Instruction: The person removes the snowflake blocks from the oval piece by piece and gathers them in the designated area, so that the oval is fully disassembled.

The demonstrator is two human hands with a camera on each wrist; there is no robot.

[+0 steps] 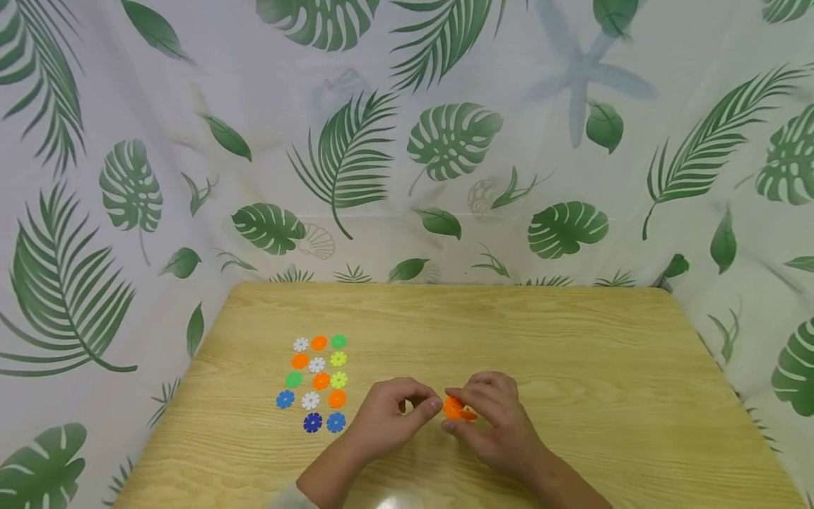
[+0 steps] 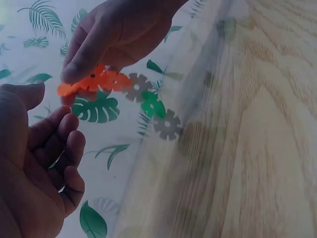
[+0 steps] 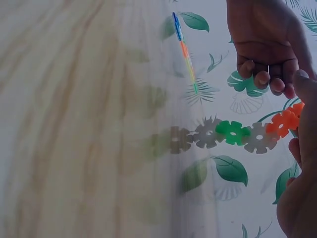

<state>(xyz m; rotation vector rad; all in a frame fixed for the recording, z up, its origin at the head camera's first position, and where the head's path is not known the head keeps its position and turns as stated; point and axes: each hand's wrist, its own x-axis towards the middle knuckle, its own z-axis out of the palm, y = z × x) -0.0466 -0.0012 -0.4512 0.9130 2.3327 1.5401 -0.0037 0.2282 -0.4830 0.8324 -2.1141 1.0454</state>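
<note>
My right hand [image 1: 499, 424] pinches the orange end of a chain of snowflake-shaped plastic discs [image 1: 453, 408] between thumb and fingers. In the left wrist view, overlapping orange discs [image 2: 116, 80] lead to a greyish disc [image 2: 137, 88], a green disc [image 2: 152, 105] and another greyish disc [image 2: 167, 125]. The right wrist view shows the same run, partly covered by the right hand. Beside the orange end is my left hand [image 1: 394, 417], its fingers loosely bent and its thumb apart from them in the left wrist view. Nothing lies between its fingers.
Loose snowflake discs lie in rough rows on the wooden table [image 1: 604, 353], left of the hands. Among them are a dark blue disc [image 1: 312, 423], a green disc [image 1: 338, 341] and a yellow disc [image 1: 338, 359]. A leaf-patterned cloth [image 1: 381, 254] hangs behind the table.
</note>
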